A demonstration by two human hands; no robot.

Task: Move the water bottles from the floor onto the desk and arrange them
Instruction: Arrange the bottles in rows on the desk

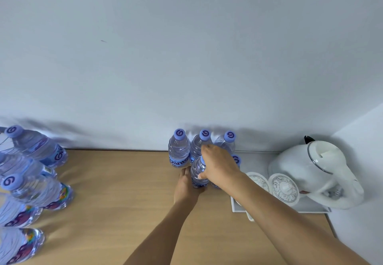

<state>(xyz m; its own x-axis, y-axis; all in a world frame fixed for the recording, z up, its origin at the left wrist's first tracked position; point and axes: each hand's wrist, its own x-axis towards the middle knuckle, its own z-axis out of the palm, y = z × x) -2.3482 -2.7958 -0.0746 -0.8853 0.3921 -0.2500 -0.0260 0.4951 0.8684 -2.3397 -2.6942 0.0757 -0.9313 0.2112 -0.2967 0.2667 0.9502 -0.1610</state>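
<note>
Right hand (217,165) curled over the top of an upright water bottle (198,174), left hand (186,184) pressed against its lower side (fingers hidden, grip unclear), three bottles (179,150) lined behind, wooden desk (124,192) beneath.

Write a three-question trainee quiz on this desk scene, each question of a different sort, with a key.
1. True or false: the white kettle stands on the tray at the right end of the desk.
2. Multiple choice: the bottle in front is held by A) the left hand only, B) the right hand only, C) both hands.
3. Fill in: the three back bottles stand upright against the ____.

Key: 1 true; 2 C; 3 wall.
</note>
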